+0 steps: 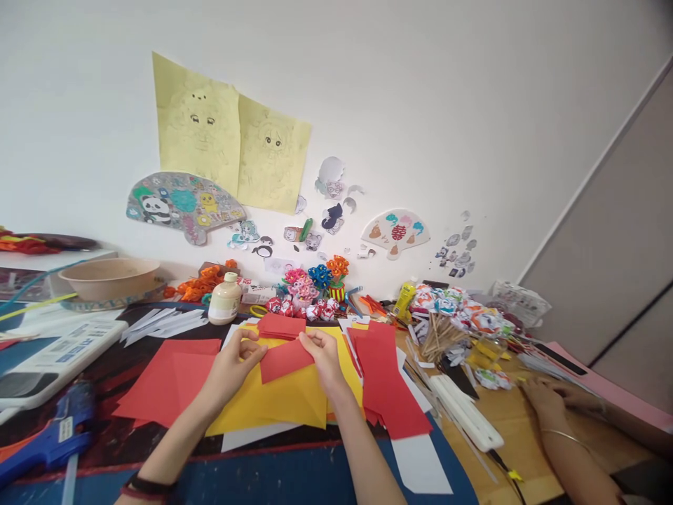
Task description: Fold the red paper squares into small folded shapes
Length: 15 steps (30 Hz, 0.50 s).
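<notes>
A small red rectangular piece of paper (287,362) is held between my two hands, tilted a little. My left hand (242,358) pinches its left end between thumb and fingers, while my right hand (322,354) grips the upper right corner. Just behind it lies a stack of red paper pieces (281,325). Yellow paper sheets (294,407) spread out underneath my hands. To the left are large red sheets (168,379), and on the right, long red strips (389,386) overlap white paper (420,466).
A blue glue gun (57,435) and a white device (63,358) sit at left. Behind stand a cream bottle (226,300) and handmade flowers (315,280). A white paper trimmer (465,412) and wooden sticks (442,337) lie right. Another person's hands (552,400) rest at far right.
</notes>
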Tool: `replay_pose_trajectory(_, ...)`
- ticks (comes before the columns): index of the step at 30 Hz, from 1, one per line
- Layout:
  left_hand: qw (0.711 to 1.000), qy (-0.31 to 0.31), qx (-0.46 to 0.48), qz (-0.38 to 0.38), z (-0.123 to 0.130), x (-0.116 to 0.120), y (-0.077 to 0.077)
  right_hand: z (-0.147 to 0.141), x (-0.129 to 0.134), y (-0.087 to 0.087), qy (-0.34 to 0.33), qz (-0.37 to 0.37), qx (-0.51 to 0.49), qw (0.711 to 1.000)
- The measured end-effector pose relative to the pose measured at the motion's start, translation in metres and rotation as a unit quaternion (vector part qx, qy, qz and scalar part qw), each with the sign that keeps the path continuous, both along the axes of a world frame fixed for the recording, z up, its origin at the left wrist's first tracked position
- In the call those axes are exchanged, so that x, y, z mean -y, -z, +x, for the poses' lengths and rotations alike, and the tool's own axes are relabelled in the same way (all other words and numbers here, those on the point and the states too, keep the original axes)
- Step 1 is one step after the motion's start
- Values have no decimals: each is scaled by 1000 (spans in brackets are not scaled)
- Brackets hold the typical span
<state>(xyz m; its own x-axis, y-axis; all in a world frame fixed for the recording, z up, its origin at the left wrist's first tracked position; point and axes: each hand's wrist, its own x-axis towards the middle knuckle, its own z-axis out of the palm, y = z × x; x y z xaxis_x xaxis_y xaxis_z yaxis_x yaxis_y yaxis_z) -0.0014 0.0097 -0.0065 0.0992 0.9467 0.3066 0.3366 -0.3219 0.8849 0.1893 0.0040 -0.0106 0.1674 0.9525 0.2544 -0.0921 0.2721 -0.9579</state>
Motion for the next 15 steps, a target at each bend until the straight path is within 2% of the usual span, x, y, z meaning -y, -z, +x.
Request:
replay_pose_trajectory(2, 1000, 5, 12, 3, -4, -1, -1, 3, 2, -1, -29, -17, 5, 999)
replay_pose_trajectory(5, 1000, -22, 3, 22, -7, 0, -2, 4, 6, 0, -100, -55, 51, 992)
replay_pose_trajectory(8, 999, 7, -4, 34, -4, 1, -2, -1, 8, 1, -157, -64, 117, 979)
replay_pose_trajectory(15, 997, 43, -66, 17, 4, 4, 0, -16, 8, 4, -144, -4, 167, 975)
